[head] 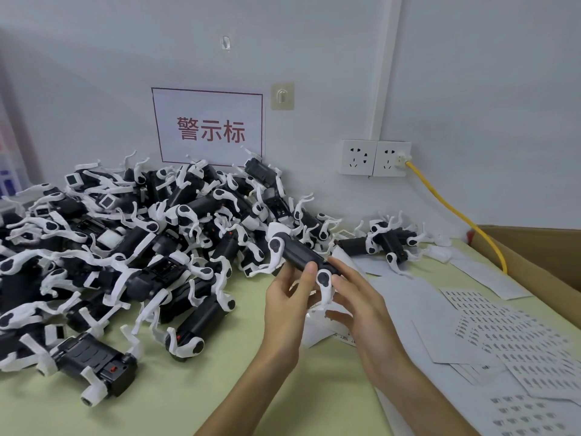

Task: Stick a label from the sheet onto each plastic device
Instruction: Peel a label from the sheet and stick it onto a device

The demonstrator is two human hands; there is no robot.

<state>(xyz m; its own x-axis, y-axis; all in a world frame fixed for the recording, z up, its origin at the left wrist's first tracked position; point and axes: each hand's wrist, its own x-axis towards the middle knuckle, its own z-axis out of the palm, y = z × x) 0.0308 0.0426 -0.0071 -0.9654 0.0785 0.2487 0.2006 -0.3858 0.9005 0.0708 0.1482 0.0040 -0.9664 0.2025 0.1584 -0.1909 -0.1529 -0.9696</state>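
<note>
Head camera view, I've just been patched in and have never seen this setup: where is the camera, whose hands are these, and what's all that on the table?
There is no machine here. A person works with bare hands, and the single picture comes from a camera worn on their head, looking forward and down. The left hand grips a black and white plastic device lifted above the green table, and the right hand pinches its near end. To the left lies a big pile of the same devices; a few more sit by the wall. To the right are the label sheets, spread out and overlapping, with a cardboard box beyond them. On the wall are a sign and sockets, one with a yellow cable plugged in.
</note>
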